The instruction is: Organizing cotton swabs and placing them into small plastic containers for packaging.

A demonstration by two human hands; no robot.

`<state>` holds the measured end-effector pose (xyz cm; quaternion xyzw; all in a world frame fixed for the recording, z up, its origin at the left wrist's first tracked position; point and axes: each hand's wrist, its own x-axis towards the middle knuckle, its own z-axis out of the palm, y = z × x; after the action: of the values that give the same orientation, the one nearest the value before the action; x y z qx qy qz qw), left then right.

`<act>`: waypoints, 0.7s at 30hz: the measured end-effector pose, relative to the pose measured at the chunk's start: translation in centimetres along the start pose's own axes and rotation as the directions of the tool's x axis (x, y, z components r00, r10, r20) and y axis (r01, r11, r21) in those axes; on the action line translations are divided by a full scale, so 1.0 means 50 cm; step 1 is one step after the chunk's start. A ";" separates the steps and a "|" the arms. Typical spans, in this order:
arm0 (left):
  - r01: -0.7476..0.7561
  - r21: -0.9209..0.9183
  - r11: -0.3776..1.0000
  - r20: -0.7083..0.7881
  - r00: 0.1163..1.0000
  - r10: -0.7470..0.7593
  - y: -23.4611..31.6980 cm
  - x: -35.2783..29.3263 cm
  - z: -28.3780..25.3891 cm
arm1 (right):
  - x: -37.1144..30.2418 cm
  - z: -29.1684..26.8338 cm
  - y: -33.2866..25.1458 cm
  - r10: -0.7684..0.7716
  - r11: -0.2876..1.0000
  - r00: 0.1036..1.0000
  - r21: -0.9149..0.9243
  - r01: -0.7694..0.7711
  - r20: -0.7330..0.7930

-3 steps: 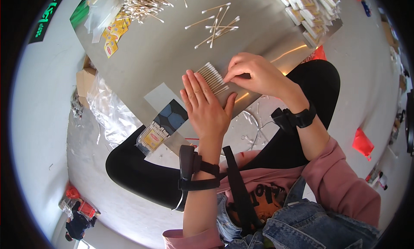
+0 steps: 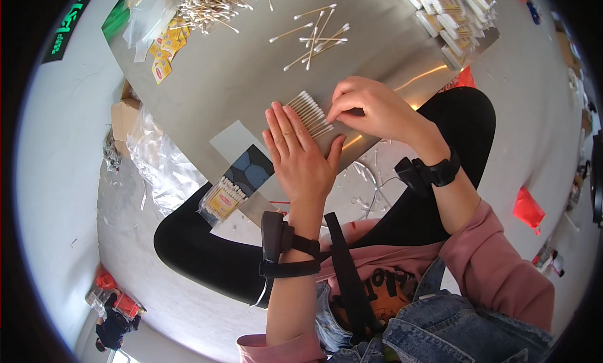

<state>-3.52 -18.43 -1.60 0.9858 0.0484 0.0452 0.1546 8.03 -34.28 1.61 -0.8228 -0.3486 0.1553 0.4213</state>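
A neat row of cotton swabs (image 2: 309, 113) lies on the grey table (image 2: 251, 80), near its front edge, and both hands are on it: the left hand (image 2: 301, 152) lies flat with fingers straight and together, its edge pressed against the row, holding nothing, while the right hand (image 2: 370, 108) is curled with fingertips pinched narrowly at the row's far end. A clear packet (image 2: 221, 200) filled with swabs, bearing a yellow label, sits at the table's near left corner beside a dark hexagon-patterned patch (image 2: 251, 171). A few loose swabs (image 2: 314, 36) lie scattered further up the table, and a big heap of swabs (image 2: 207, 2) sits at the top left. Beside that heap are small yellow labels (image 2: 164, 52) and clear bags (image 2: 143, 14) over something green. Stacked filled packets (image 2: 449, 14) stand at the top right. Crumpled clear plastic (image 2: 157, 159) and a cardboard box (image 2: 124, 117) lie left of the table, on the floor
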 end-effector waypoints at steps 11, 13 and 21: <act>0.005 -0.007 1.000 0.003 1.000 -0.005 0.000 0.000 0.000 | 0.009 0.008 0.007 -0.031 0.999 0.998 -0.013 0.030 -0.051; 0.002 -0.009 1.000 0.000 1.000 -0.002 0.000 0.000 -0.001 | 0.010 0.008 0.007 -0.041 0.999 0.998 -0.031 0.040 -0.044; 0.007 -0.016 1.000 0.003 1.000 -0.007 0.001 0.001 -0.001 | 0.016 0.013 0.007 -0.046 0.999 0.994 -0.030 0.043 -0.100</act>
<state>-3.48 -18.45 -1.52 0.9844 0.0512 0.0438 0.1628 8.39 -33.49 0.99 -0.8274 -0.3471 0.0993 0.4302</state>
